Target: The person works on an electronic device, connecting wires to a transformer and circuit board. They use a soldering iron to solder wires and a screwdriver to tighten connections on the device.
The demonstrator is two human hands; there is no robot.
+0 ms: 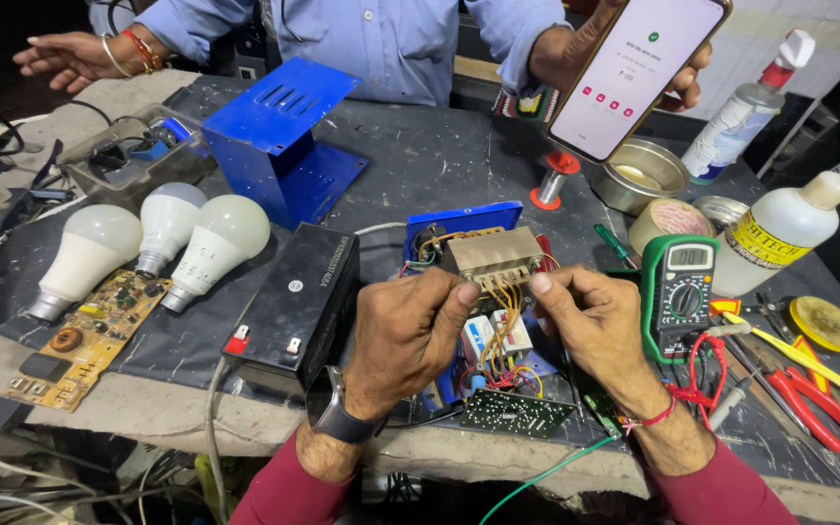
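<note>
My left hand (405, 335) and my right hand (595, 326) meet at the front of a transformer (493, 255) mounted on a blue chassis (459, 222). The fingertips of both pinch the yellow and orange wires (500, 309) that hang from it. Below the wires lie small white relays (498, 335) and a dark green circuit board (517, 413). A watch sits on my left wrist and a red thread on my right. A black rectangular battery (294, 301) lies just left of my left hand.
Another person across the bench holds up a phone (634, 68). A green multimeter (678, 292) with red leads sits right of my hand. Three white bulbs (162, 243), a blue metal cover (279, 136), a yellow circuit board (85, 340), bottles (780, 228), tape, a solder spool and red pliers (809, 399) crowd the table.
</note>
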